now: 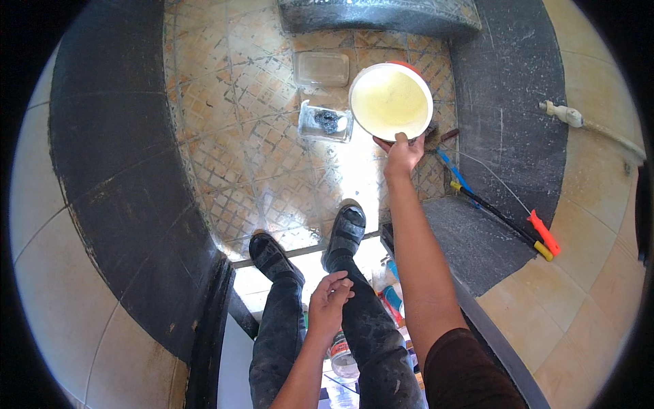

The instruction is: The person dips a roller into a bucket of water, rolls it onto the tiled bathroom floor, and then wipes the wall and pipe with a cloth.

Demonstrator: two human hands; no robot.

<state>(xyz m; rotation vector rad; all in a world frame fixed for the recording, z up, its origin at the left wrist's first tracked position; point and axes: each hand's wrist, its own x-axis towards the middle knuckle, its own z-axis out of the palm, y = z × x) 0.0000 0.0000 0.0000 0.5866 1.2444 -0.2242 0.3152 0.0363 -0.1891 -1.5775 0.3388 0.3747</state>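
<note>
A round white bucket with a pale yellow filling is tilted toward me, right of centre; whether the filling is powder or liquid I cannot tell. My right hand grips its near rim, thumb on top and fingers underneath. Over my right leg hangs my left hand, its fingers loosely bent and nothing visible in them. Left of the bucket, on the tiled floor, sits a clear plastic box holding a dark scrubbing pad and something white. Just beyond it lies a clear plastic lid or tray.
On the right are an orange-handled tool with a thin metal rod, a black and yellow pole and a blue strip. A pipe with a fitting projects there. Dark ledges border the floor. My shoes stand by a threshold.
</note>
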